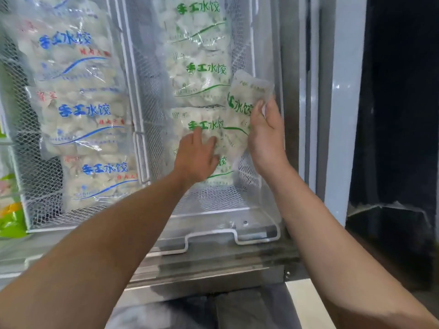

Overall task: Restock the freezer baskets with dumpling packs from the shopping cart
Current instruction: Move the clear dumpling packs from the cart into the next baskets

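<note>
Two white wire freezer baskets stand side by side. The right basket (213, 200) holds several clear dumpling packs with green print (202, 67). The left basket (35, 205) holds several packs with blue print (78, 115). My right hand (264, 136) grips a green-print dumpling pack (244, 108), tilted on edge against the right wall of the right basket. My left hand (197, 157) presses with spread fingers on the lower green-print packs lying in that basket. The shopping cart is out of view.
The metal freezer rim (202, 264) runs across below the baskets. A white freezer frame (337, 115) stands at the right, with dark space beyond it. Bright green and orange packages (11, 219) lie at the far left edge.
</note>
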